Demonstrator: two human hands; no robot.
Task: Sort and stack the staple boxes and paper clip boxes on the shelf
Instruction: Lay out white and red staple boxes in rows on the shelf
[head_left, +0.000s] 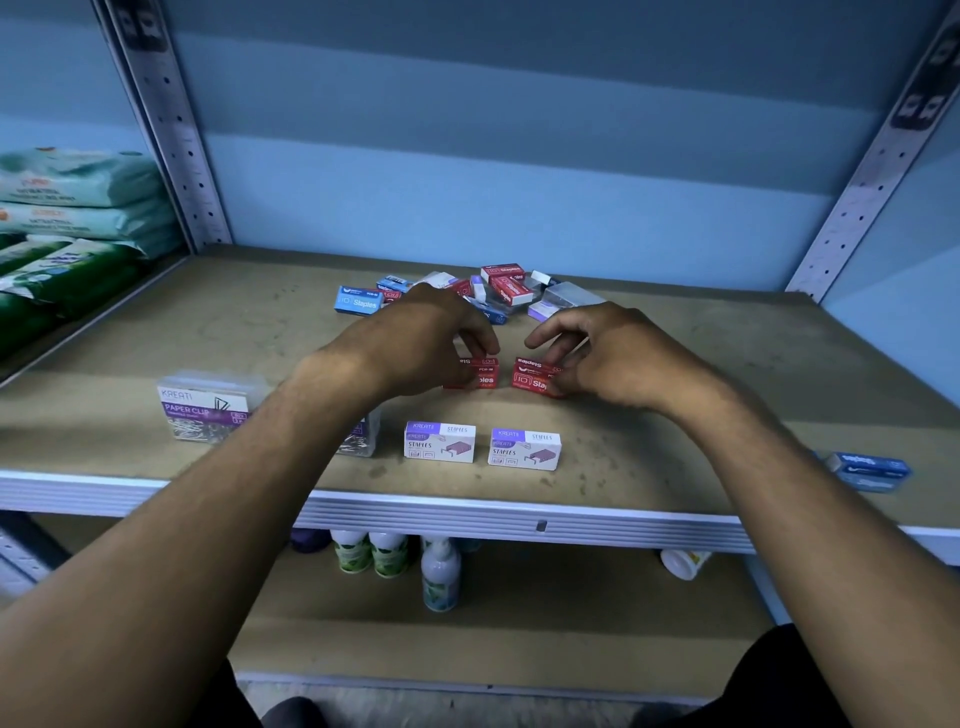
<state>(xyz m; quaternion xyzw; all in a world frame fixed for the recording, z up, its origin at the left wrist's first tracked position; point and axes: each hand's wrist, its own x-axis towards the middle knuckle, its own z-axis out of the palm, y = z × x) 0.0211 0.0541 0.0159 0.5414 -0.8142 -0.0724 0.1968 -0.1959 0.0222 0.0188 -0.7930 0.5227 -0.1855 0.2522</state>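
Observation:
Two red staple boxes stand side by side mid-shelf. My left hand grips the left red staple box from above. My right hand grips the right red staple box. In front of them sit two white-and-purple staple boxes. A clear paper clip box stands at the front left; a second clear paper clip box is partly hidden behind my left forearm. A mixed pile of boxes lies further back, with a blue staple box at its left.
The brown shelf board has a white front edge. Another blue staple box lies at the front right. Green and white packs fill the neighbouring bay on the left. Bottles stand on the lower shelf. Perforated uprights flank the bay.

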